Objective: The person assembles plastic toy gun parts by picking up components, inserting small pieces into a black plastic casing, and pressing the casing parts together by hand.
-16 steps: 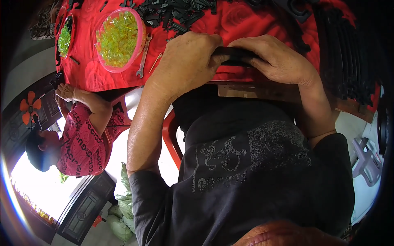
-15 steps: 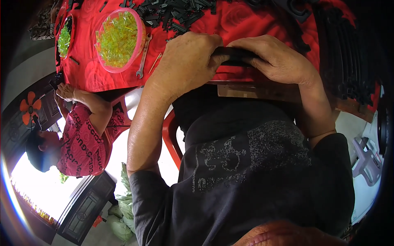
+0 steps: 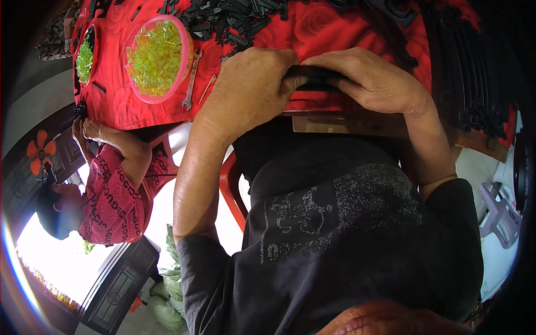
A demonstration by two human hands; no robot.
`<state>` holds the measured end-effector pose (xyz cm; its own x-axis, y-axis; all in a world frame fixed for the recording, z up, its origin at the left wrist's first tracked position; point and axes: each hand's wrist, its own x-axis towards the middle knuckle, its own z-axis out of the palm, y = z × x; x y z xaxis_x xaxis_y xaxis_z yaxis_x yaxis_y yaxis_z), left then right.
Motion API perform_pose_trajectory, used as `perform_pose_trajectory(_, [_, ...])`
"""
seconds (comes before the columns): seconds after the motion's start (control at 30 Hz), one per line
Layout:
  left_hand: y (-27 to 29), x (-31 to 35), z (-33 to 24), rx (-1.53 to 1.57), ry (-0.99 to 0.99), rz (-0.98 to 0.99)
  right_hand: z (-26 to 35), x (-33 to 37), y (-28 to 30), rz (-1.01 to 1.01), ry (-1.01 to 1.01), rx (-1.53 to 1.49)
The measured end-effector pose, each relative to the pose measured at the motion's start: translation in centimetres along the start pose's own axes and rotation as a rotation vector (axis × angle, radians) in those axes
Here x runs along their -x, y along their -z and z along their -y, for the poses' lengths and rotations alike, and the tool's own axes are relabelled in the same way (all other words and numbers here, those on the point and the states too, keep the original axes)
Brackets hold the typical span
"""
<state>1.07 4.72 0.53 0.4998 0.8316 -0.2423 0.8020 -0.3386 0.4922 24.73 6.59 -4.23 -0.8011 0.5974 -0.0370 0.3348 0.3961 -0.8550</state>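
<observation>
A black elongated plastic part spans the gap between my two hands, just above the near edge of the red-covered table. My left hand is closed on its left end, the thumb pressed to its side and the curled fingers mostly hidden. On the right end, my right hand grips with the thumb below and the fingers on top. Past my left hand lies a heap of small black plastic pieces. Left of that hand are a wrench and a thin stick-like tool.
A pink-rimmed bowl holds yellow-green translucent pieces; a smaller bowl of green pieces stands farther left. Long black curved parts are stacked at the right. A co-worker in a red patterned shirt sits at the left, hands at the table edge.
Both my hands keep their grip on the black part and have barely moved. The view has shifted slightly. At the left, the co-worker's hands have moved a little.
</observation>
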Motion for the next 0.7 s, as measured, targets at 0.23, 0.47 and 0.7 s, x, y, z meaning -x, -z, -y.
perform_pose_trajectory(0.23, [-0.1,-0.5,-0.6,-0.008,-0.023,0.019,-0.3,0.4,-0.5,-0.086,0.043,0.089])
perform_pose_trajectory(0.47, [-0.1,-0.8,-0.9,0.001,-0.006,0.036,0.5,0.5,-0.3,-0.126,0.028,0.111])
perform_pose_trajectory(0.7, [-0.6,-0.9,-0.9,0.000,-0.025,0.001,0.0,0.4,-1.0,-0.180,0.030,0.143])
